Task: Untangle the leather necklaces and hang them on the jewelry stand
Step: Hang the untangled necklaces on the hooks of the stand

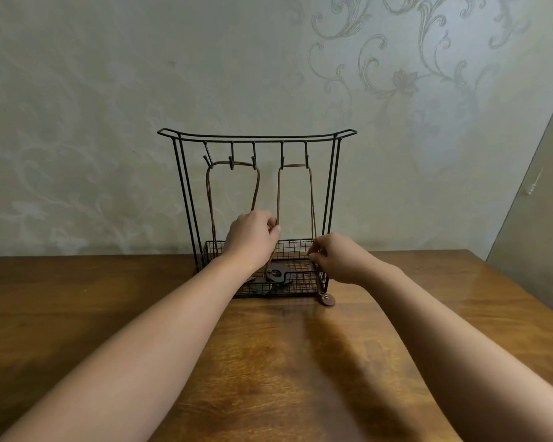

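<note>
Head view: both hands' grips pinch the right necklace point(296, 193) cords.

No readable text, labels, brands or numbers anywhere in view.

A single head-worn wide-angle view looks forward and slightly down across the table point(268, 362) from its near edge, facing the wall point(109, 90) behind the far edge. It sits close, both forearms reaching into frame from below.
</note>
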